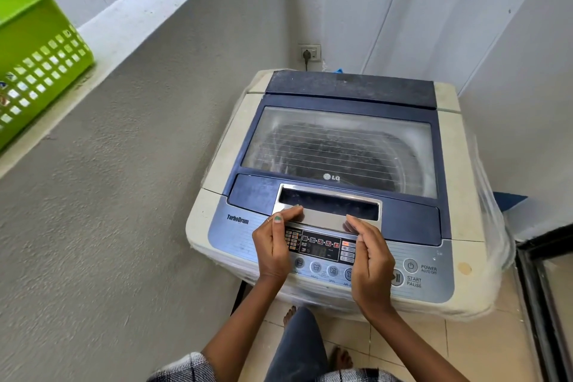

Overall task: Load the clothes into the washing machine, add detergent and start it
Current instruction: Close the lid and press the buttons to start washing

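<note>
Reaching for the lid handle (325, 216) of the washer (341, 164), left hand (274, 246) and right hand (370, 260) rest curled fingertips on it, grip unclear; lid shut, display dark, no clothes or detergent seen, so loading, dosing and starting seemingly all remain.

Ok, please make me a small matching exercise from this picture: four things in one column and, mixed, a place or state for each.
Things:
1. lid
2. green basket
3. plug
4. left hand

Places or states:
A. in the wall socket behind the machine
B. closed
C. fingers at the silver handle
D. on the ledge, far left

Pairs: 1-B, 2-D, 3-A, 4-C
</note>
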`<control>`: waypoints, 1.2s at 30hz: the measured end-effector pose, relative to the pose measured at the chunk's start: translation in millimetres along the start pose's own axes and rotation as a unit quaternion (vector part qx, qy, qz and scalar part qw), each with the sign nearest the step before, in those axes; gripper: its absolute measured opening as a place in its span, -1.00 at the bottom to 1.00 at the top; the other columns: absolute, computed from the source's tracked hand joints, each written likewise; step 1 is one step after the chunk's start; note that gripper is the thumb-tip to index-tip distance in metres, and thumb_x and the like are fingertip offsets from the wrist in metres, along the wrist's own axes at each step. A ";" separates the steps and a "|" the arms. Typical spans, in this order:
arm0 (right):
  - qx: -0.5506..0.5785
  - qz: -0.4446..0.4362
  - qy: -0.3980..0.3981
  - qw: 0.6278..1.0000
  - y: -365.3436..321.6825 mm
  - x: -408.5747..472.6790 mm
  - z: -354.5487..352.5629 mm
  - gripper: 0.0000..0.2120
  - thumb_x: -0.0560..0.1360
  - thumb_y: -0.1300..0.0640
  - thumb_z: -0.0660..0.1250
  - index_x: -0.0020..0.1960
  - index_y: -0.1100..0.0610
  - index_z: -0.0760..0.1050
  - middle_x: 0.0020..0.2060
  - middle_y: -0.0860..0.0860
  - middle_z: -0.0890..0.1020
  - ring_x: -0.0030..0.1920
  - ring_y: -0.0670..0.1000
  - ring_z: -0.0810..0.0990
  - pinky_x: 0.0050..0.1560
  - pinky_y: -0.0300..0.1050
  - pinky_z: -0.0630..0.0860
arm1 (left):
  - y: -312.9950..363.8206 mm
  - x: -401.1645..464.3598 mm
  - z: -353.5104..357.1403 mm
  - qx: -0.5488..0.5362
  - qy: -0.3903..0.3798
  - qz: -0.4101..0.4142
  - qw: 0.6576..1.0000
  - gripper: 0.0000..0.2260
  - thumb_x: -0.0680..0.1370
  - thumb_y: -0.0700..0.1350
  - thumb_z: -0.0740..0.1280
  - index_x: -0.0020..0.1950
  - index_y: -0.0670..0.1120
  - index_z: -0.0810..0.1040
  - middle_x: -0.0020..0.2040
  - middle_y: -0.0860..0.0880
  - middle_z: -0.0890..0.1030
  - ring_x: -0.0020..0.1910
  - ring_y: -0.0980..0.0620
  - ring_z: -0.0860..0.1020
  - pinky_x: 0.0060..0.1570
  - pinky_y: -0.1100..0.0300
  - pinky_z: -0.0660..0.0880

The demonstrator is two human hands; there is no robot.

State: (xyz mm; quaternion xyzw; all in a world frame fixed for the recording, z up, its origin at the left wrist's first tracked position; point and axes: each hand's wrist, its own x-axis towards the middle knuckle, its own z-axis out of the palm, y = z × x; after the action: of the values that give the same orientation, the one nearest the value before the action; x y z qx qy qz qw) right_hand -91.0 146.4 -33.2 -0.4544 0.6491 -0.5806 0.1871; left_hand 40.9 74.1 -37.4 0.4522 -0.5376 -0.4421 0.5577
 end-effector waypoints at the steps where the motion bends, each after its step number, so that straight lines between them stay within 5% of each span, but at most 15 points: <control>1: 0.000 0.000 0.000 1.000 0.3 0.1 0.1 -0.64 0.54 0.16 0.03 0.23 0.13 0.49 0.09 0.06 0.61 0.13 0.02 0.59 0.16 0.06 0.54 | -0.3 0.1 0.1 0.001 0.001 0.000 1.000 -0.61 0.60 -0.04 0.05 0.03 -0.14 0.66 -0.05 -0.14 0.69 -0.03 -0.14 0.66 -0.01 -0.15 0.57; 16: -0.039 -0.031 0.003 0.999 4.2 -0.4 3.2 -0.63 0.54 0.20 0.03 0.20 0.22 0.52 0.08 0.05 0.60 0.11 0.07 0.58 0.14 0.13 0.53 | 0.0 -1.7 1.0 0.044 -0.004 0.026 0.999 -0.63 0.60 -0.08 0.05 0.02 -0.13 0.66 -0.06 -0.10 0.69 -0.05 -0.06 0.66 -0.04 -0.01 0.59; 26: -0.101 -0.053 -0.019 0.993 2.6 0.0 0.2 -0.61 0.54 0.19 0.00 0.20 0.21 0.52 0.09 0.04 0.59 0.13 -0.03 0.54 0.21 -0.03 0.46 | 4.0 -2.5 1.3 0.087 -0.011 0.036 0.995 -0.61 0.59 -0.05 0.05 0.01 -0.12 0.67 -0.08 -0.02 0.70 -0.07 0.05 0.66 -0.04 0.06 0.59; 36: -0.188 -0.034 -0.154 0.969 -7.2 2.5 -15.8 -0.56 0.53 0.16 -0.02 0.33 0.14 0.43 0.30 0.00 0.48 0.31 -0.20 0.29 0.38 -0.43 0.06 | 11.0 -6.2 1.9 0.104 -0.018 0.047 0.993 -0.57 0.56 0.03 0.05 0.01 -0.15 0.67 -0.08 0.02 0.69 -0.07 0.13 0.64 -0.02 0.14 0.58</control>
State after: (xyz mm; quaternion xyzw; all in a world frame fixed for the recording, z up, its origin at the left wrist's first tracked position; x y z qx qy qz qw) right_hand -101.8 154.2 -21.8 -0.5874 0.6940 -0.3771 0.1765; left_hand 38.8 82.3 -27.9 0.4740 -0.6115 -0.3650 0.5179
